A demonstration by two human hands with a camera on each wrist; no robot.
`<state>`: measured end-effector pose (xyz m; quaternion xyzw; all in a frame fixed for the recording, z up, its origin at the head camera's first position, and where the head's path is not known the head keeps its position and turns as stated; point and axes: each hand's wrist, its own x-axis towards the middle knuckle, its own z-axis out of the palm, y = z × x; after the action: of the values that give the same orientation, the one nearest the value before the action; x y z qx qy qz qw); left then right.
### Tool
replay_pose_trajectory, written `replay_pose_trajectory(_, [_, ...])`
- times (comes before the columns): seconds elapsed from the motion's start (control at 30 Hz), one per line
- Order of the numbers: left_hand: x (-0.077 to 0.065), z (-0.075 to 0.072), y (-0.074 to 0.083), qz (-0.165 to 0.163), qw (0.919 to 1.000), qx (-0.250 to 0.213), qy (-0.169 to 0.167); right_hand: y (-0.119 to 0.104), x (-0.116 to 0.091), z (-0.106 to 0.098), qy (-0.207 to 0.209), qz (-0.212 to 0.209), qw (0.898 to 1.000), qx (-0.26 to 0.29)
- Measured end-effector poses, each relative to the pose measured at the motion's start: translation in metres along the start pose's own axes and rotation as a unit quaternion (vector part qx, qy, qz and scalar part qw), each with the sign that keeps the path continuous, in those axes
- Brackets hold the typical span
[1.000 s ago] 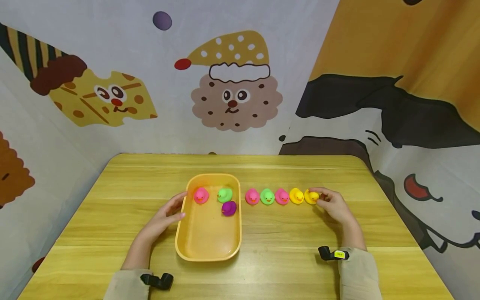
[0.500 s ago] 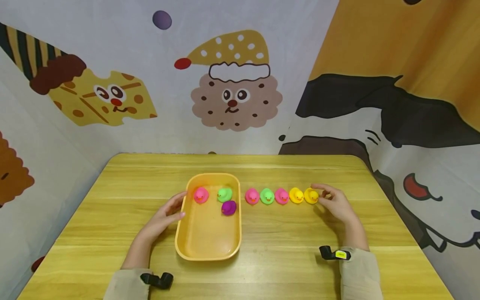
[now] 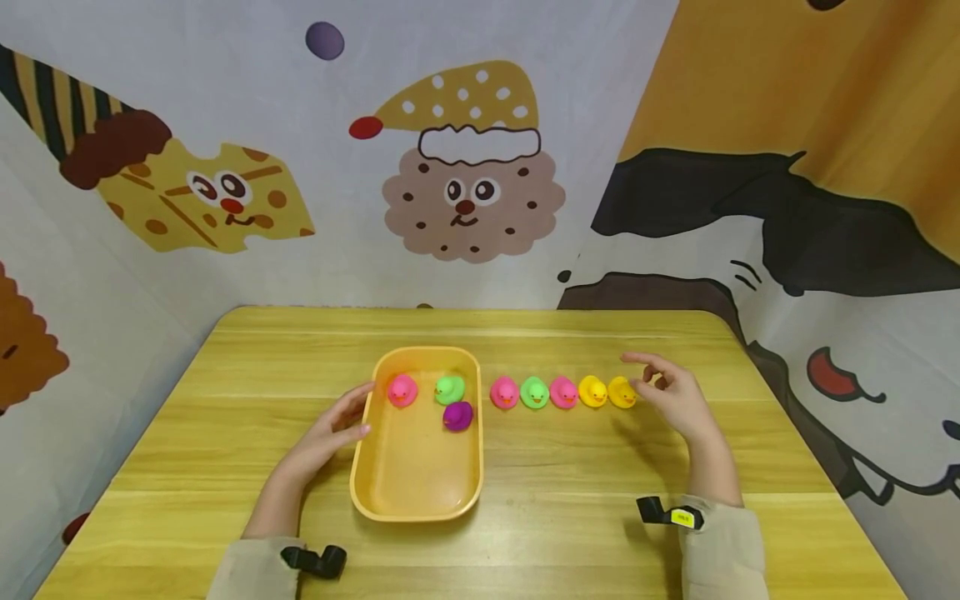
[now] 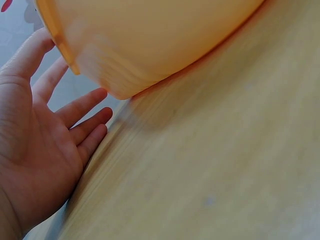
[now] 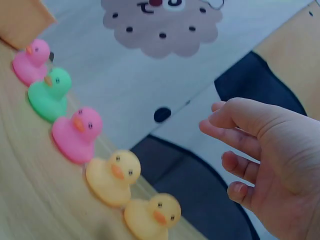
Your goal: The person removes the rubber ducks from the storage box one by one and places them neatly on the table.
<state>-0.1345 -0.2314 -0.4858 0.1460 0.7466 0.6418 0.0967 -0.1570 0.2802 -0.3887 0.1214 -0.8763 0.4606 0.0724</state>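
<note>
A light-orange plastic tray [image 3: 420,475] holds a pink rubber duck [image 3: 402,391], a green duck [image 3: 450,389] and a purple duck [image 3: 457,416]. My left hand [image 3: 327,433] touches the tray's left rim; in the left wrist view its fingers [image 4: 82,107] are spread and fairly straight beside the tray wall [image 4: 165,40]. Right of the tray runs a row: pink duck [image 3: 505,392], green duck [image 3: 535,392], pink duck [image 3: 564,392], yellow duck [image 3: 593,391], yellow duck [image 3: 622,392]. By the last one my right hand [image 3: 681,404] hovers with relaxed fingers, holding nothing.
Everything stands on a wood-grain table [image 3: 555,533]. A cartoon-printed cloth [image 3: 337,283] hangs behind its far edge. Each sleeve cuff carries a black wrist camera [image 3: 322,562].
My right hand has let go of the last yellow duck and lifted slightly up and to the right. The duck stays at the row's end. My left hand and the tray have not moved.
</note>
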Motion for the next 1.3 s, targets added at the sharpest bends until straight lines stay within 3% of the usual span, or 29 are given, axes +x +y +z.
replay_pose_trajectory(0.5, [0.0,0.001,0.0,0.004,1.0,-0.003,-0.003,-0.047,0.001,0.025,0.081,-0.056,0.994,0.052])
replay_pose_trajectory(0.73, [0.0,0.001,0.0,0.003,1.0,-0.002,-0.002,-0.067,0.0,0.043,0.105,-0.05,0.991,0.067])
replay_pose_trajectory(1.07, [-0.001,0.001,0.0,0.009,1.0,0.002,-0.003,-0.085,-0.003,0.07,0.093,-0.076,0.989,0.083])
replay_pose_trajectory(1.3, [-0.001,0.0,-0.001,0.007,1.0,0.003,-0.002,-0.096,-0.006,0.09,0.044,-0.069,0.992,0.096])
